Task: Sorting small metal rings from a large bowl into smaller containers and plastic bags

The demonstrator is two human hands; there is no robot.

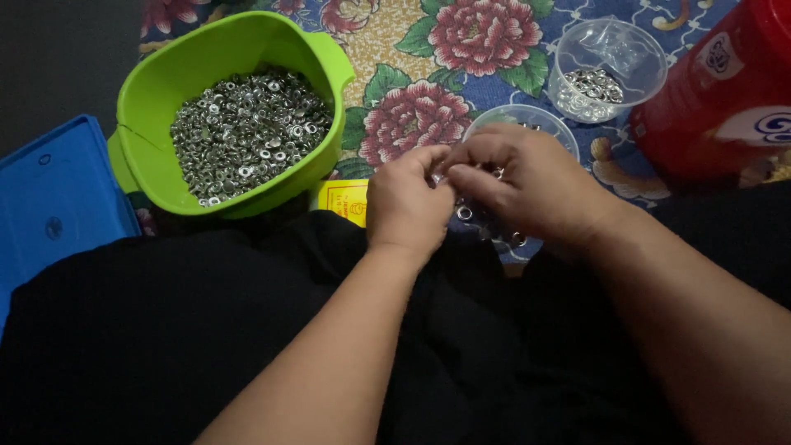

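Two hands are in view, the left hand [409, 202] and the right hand [527, 185]. There are two clear plastic cups [608, 70], one green tub [231, 107], one blue lid [53, 206], one red container [725, 91] and one yellow card [344, 200]. The small metal rings [247, 136] are too many to count.

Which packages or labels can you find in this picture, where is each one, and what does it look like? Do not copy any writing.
Yellow card or packet: by the green bowl, left of the left hand; flat, yellow, red print.
Label: on the red container, far right; white patch, blue swirl.
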